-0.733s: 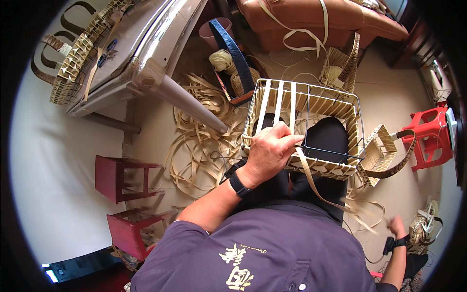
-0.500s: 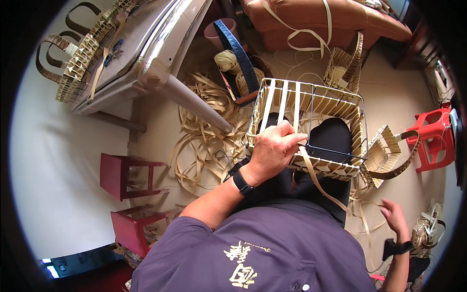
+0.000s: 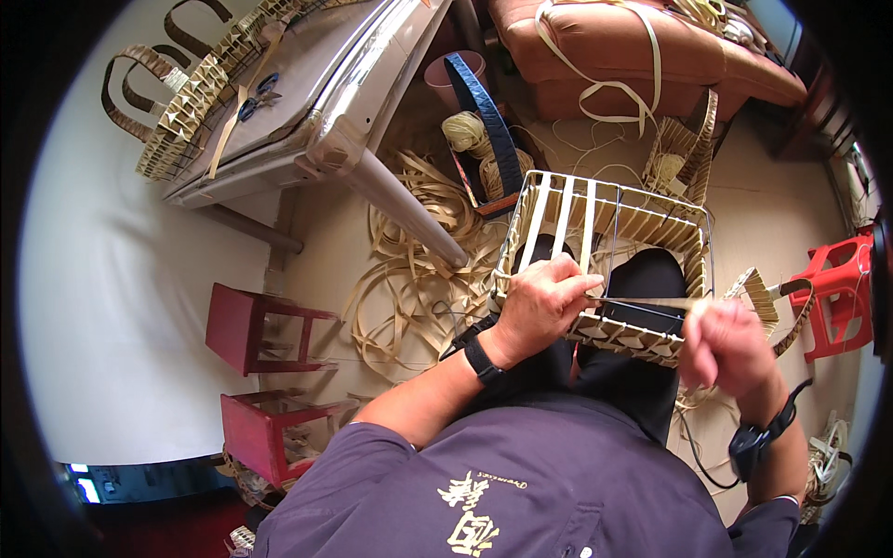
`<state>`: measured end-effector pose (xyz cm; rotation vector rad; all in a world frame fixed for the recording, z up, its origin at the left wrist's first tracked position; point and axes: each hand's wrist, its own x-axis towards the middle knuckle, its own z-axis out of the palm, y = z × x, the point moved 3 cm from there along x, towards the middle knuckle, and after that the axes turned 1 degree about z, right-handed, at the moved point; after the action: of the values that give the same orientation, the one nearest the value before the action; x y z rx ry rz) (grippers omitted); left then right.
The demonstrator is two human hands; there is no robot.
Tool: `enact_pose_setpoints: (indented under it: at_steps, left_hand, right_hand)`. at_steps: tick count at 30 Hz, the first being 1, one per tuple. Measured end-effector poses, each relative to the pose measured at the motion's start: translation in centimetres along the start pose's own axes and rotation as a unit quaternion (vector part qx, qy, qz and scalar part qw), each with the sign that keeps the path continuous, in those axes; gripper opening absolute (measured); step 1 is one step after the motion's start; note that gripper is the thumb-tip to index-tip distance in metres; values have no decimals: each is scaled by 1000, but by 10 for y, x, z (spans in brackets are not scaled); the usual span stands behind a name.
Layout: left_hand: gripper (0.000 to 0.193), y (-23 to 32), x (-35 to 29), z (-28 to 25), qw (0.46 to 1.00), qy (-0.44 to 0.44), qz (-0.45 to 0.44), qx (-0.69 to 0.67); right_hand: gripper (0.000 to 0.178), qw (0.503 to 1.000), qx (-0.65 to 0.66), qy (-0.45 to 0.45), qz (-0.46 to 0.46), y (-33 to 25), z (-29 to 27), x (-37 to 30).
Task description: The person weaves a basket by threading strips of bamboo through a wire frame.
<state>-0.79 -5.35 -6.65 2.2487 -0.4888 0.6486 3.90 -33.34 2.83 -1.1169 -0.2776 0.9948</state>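
A rectangular basket (image 3: 625, 338) with a dark wire frame and woven tan strip sides rests on my lap. Three pale flat strips (image 3: 562, 221) cross its left part; bare wires and my black-clad knees show through the rest. My left hand (image 3: 549, 299) grips the near rim, thumb and forefinger pinched on a tan weaving strip (image 3: 651, 301). From that pinch the strip runs taut to the right along the near side. My right hand (image 3: 727, 342), blurred by motion, is closed round its other part, just off the basket's near right corner.
Loose strips (image 3: 395, 279) heap on the floor beside a table leg (image 3: 409, 216). A box with a blue handle (image 3: 484, 121) holds balls of cord. Handled baskets (image 3: 684, 158) lie beyond and to the right, near a red plastic stool (image 3: 835, 302). Scissors (image 3: 258, 98) lie on the table.
My right hand has come up from the lower right to the basket's corner, drawing the strip from hanging slack to taut. My left hand keeps its pinch on the rim. The whole view has shifted slightly.
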Motion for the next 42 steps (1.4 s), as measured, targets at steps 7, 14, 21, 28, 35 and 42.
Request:
enact_pose_setpoints:
  at_steps: [7,14,21,28,35,42]
  left_hand:
    - [50,9,-2,0,997,36,62,-11]
    - [42,4,-6,-2,993,40,104,-31]
    - [27,12,6,-6,997,-3,65,-33]
    - [8,13,18,-12,994,-105,-29,-20]
    - [13,10,34,-5,980,-187,-47,-56]
    - [13,2,38,-5,971,-222,-50,-75]
  right_hand:
    - [20,981,89,124,-116,-82,-60,58]
    - [18,950,131,281,-36,-109,-123,117]
    - [16,928,31,367,-64,-116,-151,149]
    - [29,752,-495,222,-374,-110,-82,78]
    - [54,963,-263,18,48,54,10,19]
    - [73,973,-227,1,-41,88,11,39]
